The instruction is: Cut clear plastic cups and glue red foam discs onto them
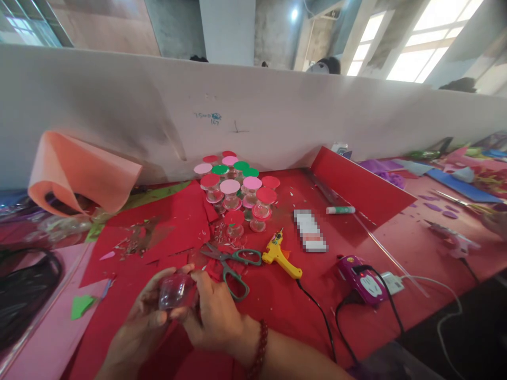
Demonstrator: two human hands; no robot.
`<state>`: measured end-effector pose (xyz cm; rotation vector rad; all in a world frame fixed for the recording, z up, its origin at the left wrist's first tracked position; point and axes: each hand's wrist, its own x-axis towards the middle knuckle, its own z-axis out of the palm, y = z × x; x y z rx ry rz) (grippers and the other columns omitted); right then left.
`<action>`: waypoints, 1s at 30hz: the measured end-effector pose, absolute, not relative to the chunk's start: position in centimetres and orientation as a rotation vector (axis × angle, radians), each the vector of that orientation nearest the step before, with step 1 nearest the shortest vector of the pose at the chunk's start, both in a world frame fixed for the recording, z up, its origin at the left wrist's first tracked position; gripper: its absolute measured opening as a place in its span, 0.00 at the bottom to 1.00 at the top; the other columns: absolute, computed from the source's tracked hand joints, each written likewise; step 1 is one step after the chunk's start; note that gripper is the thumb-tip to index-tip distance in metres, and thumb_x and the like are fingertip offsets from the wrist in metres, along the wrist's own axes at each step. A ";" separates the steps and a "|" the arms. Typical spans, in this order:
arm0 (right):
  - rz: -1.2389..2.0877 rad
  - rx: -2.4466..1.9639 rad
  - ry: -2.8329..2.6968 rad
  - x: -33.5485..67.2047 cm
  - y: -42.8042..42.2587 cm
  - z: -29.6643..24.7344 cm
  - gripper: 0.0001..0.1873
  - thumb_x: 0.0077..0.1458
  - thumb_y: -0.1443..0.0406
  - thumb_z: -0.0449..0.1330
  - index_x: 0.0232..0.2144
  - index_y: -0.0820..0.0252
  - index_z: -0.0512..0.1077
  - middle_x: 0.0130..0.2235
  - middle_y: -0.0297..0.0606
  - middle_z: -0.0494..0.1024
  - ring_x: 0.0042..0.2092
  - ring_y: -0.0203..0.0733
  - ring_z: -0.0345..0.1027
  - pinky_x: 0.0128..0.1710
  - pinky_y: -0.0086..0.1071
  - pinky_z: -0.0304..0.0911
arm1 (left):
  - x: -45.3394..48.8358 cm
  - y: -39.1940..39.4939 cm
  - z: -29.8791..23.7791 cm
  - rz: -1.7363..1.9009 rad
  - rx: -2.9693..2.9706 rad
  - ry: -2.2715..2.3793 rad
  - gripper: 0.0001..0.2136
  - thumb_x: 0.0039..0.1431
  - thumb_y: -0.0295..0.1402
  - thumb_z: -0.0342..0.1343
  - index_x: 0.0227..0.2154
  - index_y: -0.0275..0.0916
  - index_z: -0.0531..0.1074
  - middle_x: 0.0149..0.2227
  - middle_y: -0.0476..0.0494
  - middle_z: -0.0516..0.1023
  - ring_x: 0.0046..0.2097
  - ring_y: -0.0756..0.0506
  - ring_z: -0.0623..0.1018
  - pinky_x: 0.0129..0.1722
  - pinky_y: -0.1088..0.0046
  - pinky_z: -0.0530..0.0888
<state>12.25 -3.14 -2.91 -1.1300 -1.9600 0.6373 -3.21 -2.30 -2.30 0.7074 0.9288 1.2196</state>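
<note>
Between both hands I hold a small clear plastic cup [174,291], low over the red-covered table. The fingers of my left hand [144,316] wrap its left side, the thumb at its base. My right hand [217,311], with a braided bracelet on the wrist, grips the cup's right side. Just beyond my hands lie green-handled scissors [232,258], blades apart. A yellow glue gun [282,256] rests to their right. Farther back stands a cluster of clear cup pieces topped with red, pink and green discs [229,186].
A purple power socket [362,279] with cables sits at right, near a glue stick [340,210]. A red board [360,184] leans behind. Rolled peach sheet [83,169] stands at left, above a black bag [27,295]. Another person's hand [497,221] shows at the far right edge.
</note>
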 end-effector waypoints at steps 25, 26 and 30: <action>0.721 -1.232 -1.956 12.2 -2.8 -2.4 0.27 0.61 0.55 0.48 0.52 0.72 0.58 0.25 0.39 0.74 0.26 0.46 0.70 0.26 0.33 0.61 | -2.4 -1.3 -2.1 1.227 0.737 0.854 0.30 0.26 0.36 0.75 0.41 0.44 0.78 0.43 0.40 0.81 0.33 0.46 0.78 0.27 0.77 0.74; 0.713 -1.227 -1.958 12.2 -2.8 -2.4 0.27 0.61 0.54 0.48 0.53 0.71 0.58 0.26 0.40 0.74 0.26 0.45 0.70 0.26 0.32 0.60 | -2.3 -1.4 -2.0 1.228 0.741 0.853 0.30 0.27 0.37 0.75 0.41 0.44 0.78 0.43 0.40 0.81 0.34 0.46 0.78 0.28 0.77 0.74; 0.692 -1.216 -1.966 12.5 -2.7 -2.0 0.28 0.62 0.53 0.48 0.55 0.70 0.56 0.26 0.39 0.75 0.26 0.44 0.70 0.26 0.31 0.60 | -2.0 -1.5 -1.7 1.244 0.784 0.803 0.29 0.30 0.38 0.74 0.43 0.45 0.78 0.48 0.41 0.79 0.34 0.48 0.77 0.28 0.79 0.74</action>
